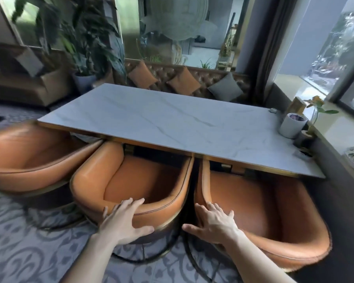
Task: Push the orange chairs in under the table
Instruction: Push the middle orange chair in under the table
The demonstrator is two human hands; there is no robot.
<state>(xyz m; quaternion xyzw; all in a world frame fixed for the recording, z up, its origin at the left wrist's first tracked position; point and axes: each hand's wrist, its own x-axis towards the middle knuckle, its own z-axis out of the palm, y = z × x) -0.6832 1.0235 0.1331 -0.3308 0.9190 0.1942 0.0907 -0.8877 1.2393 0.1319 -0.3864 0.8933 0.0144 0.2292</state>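
With fingers spread, the left hand [123, 219] lies flat on the back rim of the middle orange chair [131, 180] and the right hand [215, 221] on the right orange chair [264, 205], both seats apparently partly tucked under the marble-topped table [172, 121], while a third orange chair [29, 156] stands at its left corner.

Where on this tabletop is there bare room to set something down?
The marble table is bare from its left edge across the middle. Only the right end by the window is crowded: a white cup, a small round object, a dark holder.
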